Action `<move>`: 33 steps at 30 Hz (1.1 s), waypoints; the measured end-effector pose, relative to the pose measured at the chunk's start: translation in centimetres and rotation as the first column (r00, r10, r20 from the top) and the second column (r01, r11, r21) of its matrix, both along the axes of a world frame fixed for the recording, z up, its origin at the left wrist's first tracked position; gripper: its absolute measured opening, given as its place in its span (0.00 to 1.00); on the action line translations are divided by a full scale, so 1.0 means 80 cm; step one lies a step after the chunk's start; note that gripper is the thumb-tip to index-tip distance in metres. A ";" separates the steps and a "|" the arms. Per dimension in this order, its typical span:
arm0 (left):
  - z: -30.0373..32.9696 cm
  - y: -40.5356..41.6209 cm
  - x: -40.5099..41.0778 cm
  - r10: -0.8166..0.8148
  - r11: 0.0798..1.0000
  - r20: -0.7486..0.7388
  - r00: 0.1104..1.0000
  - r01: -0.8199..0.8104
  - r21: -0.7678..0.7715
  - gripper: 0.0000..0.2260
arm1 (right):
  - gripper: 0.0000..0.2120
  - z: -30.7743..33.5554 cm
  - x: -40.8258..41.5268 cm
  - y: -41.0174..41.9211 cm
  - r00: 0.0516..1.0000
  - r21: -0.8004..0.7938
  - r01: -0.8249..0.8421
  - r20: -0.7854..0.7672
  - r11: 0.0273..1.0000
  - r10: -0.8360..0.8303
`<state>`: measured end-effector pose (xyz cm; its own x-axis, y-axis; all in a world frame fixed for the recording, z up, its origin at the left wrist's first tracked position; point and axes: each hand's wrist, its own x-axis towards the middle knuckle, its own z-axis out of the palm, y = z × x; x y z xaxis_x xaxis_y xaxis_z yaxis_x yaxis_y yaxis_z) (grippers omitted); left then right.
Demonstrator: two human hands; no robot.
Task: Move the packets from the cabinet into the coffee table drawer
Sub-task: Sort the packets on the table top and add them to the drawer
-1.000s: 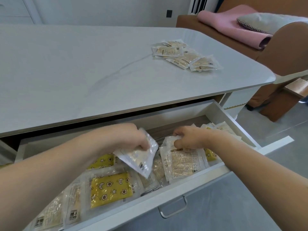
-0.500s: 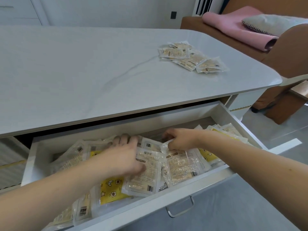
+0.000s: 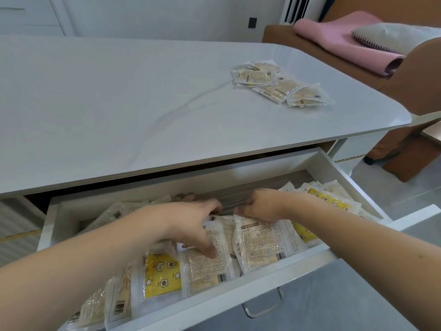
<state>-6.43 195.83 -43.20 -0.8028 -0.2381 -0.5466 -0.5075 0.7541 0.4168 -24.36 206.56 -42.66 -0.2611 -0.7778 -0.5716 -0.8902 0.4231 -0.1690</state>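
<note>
White drawer (image 3: 329, 168) holds your packets (image 3: 265, 244); your left hand (image 3: 191, 223) presses them with spread fingers (image 3: 210, 252), right hand (image 3: 260, 206) fingers curl on 1 edge.

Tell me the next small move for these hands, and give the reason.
Probably lift the right hand out of the drawer and reach for the packets on the tabletop. Both hands lie on packets already in the drawer, the left hand pressing one flat, while that pile beside the table's far right edge is not yet put away.
</note>
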 end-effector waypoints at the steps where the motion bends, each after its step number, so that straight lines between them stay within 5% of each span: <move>1: 0.003 -0.003 0.002 -0.029 0.999 0.024 0.999 0.030 -0.020 0.40 | 0.20 -0.003 -0.001 -0.002 1.000 0.006 -0.010 -0.007 1.000 0.010; 4: 0.010 -0.009 0.013 -0.054 0.999 0.082 0.995 0.055 -0.001 0.28 | 0.12 -0.002 0.000 -0.009 0.999 0.006 0.005 0.048 1.000 -0.006; 8: 0.013 -0.015 0.025 -0.035 0.997 0.168 0.985 0.023 0.074 0.26 | 0.07 0.002 0.010 -0.016 0.991 0.098 -0.005 0.134 0.995 -0.009; 12: 0.013 -0.015 0.019 -0.028 0.998 0.176 0.984 0.017 0.064 0.16 | 0.16 0.003 0.029 -0.031 0.996 0.264 -0.054 0.079 0.963 0.035; 16: -0.009 -0.010 0.015 0.037 0.995 0.031 0.999 -0.034 -0.089 0.28 | 0.15 0.004 0.038 -0.034 0.991 0.392 -0.129 0.078 0.911 0.106; 19: -0.015 -0.015 0.015 0.085 0.995 0.073 0.994 -0.089 0.052 0.49 | 0.05 0.014 0.027 -0.031 0.978 0.408 -0.156 0.194 0.899 0.081; 22: -0.012 -0.017 0.012 0.049 0.994 0.097 0.994 -0.058 0.089 0.47 | 0.06 0.017 0.021 -0.027 0.966 0.332 -0.172 0.244 0.927 0.092; 26: -0.009 -0.012 0.004 0.034 0.999 0.125 0.992 -0.037 0.022 0.30 | 0.04 0.008 0.023 -0.017 0.970 0.159 -0.143 0.221 0.977 0.106; 30: -0.005 -0.009 0.000 0.037 0.998 0.173 0.984 -0.046 0.049 0.22 | 0.07 0.027 -0.009 -0.001 0.944 -0.138 0.199 0.293 0.970 -0.151; 33: -0.002 -0.007 -0.008 0.235 0.948 -0.045 0.971 -0.219 0.231 0.16 | 0.10 0.039 -0.035 0.013 0.826 -0.233 0.460 0.465 0.857 -0.318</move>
